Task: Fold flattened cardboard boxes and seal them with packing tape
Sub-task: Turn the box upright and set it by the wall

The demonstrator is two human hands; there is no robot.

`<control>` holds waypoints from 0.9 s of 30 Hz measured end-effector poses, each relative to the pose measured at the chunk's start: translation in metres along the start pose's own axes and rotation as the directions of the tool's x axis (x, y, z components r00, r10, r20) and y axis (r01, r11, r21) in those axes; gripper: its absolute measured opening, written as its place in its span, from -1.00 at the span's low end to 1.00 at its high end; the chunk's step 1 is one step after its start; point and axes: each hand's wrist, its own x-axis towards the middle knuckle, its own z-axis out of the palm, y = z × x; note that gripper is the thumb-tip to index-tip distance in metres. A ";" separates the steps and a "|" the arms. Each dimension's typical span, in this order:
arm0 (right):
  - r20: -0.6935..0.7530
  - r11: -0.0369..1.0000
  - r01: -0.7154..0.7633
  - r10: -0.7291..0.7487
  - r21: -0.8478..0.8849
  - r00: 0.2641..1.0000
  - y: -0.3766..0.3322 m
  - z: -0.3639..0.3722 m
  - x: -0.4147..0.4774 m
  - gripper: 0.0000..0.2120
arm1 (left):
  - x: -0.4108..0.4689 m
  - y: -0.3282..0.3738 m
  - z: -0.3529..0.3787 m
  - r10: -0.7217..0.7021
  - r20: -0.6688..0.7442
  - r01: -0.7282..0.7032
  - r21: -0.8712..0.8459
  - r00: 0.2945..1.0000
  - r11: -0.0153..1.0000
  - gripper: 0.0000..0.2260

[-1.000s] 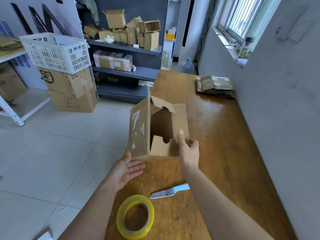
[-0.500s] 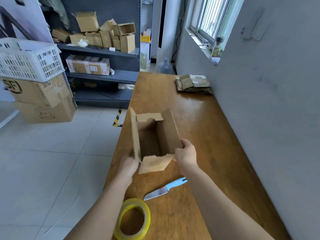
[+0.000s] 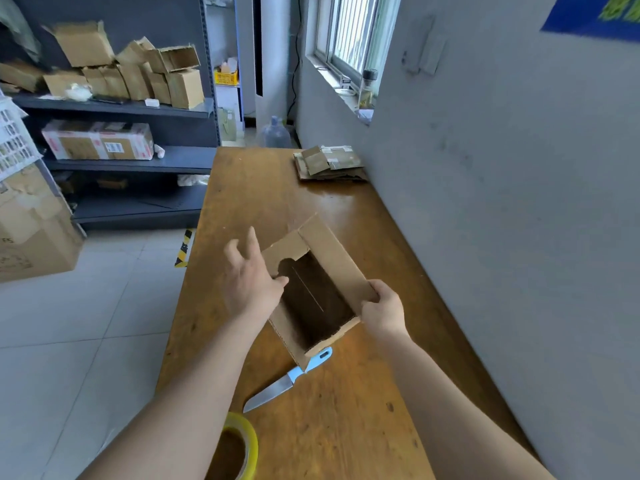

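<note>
A small brown cardboard box [image 3: 332, 258] stands opened up on the wooden table [image 3: 346, 427], its open end facing me with flaps spread. My right hand [image 3: 382, 308] grips its right wall near the front corner. My left hand [image 3: 251, 277] is at the box's left side with fingers spread, its thumb touching the left flap's edge. A roll of clear yellowish packing tape [image 3: 239, 446] lies at the table's near left edge, partly behind my left forearm. A stack of flattened boxes [image 3: 329, 164] lies at the table's far end by the wall.
A knife with a light-blue handle [image 3: 291, 377] lies just in front of the box, blade pointing left toward me. The grey wall runs along the table's right side. Shelves with boxes [image 3: 138, 81] and stacked cartons [image 3: 31, 230] stand on the left across the tiled floor.
The box has turned from standing on end to lying with its open end up toward me. My left hand left the bottom corner and now spreads at the left flap.
</note>
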 end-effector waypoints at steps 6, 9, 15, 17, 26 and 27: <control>0.005 1.000 -0.006 0.006 0.007 1.000 0.023 -0.044 0.018 -0.55 | 0.009 0.029 0.023 0.210 0.050 -0.216 0.290 0.976 0.932 -0.66; -0.020 0.998 -0.066 0.066 0.021 0.998 0.036 -0.066 0.031 -0.52 | 0.003 0.045 0.033 0.160 0.008 -0.159 -0.071 0.987 0.985 -0.70; -0.050 0.980 -0.128 0.137 0.153 0.989 0.063 -0.090 0.049 -0.50 | -0.025 0.084 0.060 -0.095 0.105 0.139 -0.597 0.990 0.790 -0.51; -0.061 0.965 -0.159 0.175 0.207 0.983 0.068 -0.098 0.055 -0.49 | -0.039 0.097 0.076 -0.089 0.219 0.213 -0.647 0.972 0.732 -0.44; -0.086 0.974 -0.130 0.148 0.186 0.985 0.087 -0.142 0.086 -0.50 | -0.076 0.147 0.119 0.054 0.558 0.373 -0.619 0.828 0.691 -0.49; -0.106 0.978 -0.111 0.131 0.178 0.986 0.088 -0.146 0.090 -0.52 | -0.075 0.155 0.121 0.069 0.560 0.373 -0.633 0.826 0.678 -0.50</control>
